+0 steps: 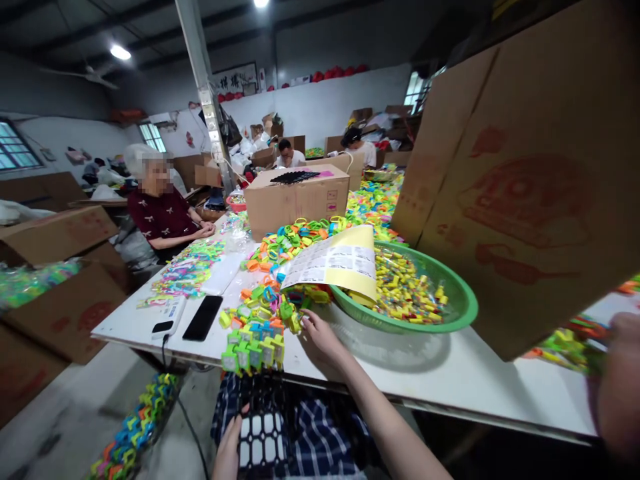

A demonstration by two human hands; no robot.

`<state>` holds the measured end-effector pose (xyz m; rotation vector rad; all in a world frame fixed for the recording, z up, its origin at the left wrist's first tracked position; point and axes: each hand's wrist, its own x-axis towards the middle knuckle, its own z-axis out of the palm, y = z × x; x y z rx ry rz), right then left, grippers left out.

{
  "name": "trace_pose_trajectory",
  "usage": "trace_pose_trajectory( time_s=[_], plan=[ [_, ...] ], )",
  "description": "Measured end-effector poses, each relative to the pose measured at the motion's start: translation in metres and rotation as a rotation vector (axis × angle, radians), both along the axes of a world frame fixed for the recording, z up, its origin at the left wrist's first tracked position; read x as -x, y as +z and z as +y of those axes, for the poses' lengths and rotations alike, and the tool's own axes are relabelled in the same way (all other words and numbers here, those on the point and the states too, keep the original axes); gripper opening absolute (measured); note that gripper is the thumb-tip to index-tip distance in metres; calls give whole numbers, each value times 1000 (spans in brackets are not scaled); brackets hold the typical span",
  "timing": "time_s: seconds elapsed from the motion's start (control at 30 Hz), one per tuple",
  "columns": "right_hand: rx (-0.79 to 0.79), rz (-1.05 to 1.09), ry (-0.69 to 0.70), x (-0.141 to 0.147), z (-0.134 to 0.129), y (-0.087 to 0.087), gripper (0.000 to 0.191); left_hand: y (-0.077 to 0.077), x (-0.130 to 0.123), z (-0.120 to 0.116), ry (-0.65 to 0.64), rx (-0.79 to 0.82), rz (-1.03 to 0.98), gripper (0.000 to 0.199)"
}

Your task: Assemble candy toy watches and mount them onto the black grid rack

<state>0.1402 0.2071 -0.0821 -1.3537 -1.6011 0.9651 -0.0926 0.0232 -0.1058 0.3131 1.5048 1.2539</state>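
My left hand (229, 448) is closed on the edge of a black plastic grid (263, 437), low over my lap, with white showing through its openings. My right hand (320, 332) reaches over the table to the near side of a pile of colourful plastic toy pieces (295, 233); its fingers are bent around something small that I cannot make out. Left of it, green and yellow square pieces (253, 353) stand in rows at the table edge. A green basket (463, 320) holds many small yellow pieces, and a printed yellow sheet (333, 263) lies across its rim.
A black phone (203, 318) and a white power bank (169, 319) with a cable lie left. Cardboard boxes stand at the table's back (295, 200) and right (500, 167). A person (163, 207) sits at the left; others are farther back.
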Motion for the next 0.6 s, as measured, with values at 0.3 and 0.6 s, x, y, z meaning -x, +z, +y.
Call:
trace_pose_trajectory(
  time_s=[0.3,0.6],
  plan=[
    [102,-112,-195,-1,3,-16,16,14,-36,14,78,40,-352,37],
    [289,498,-93,-34,-51,-7,60,4,-65,46,-15,-65,-282,35]
  ],
)
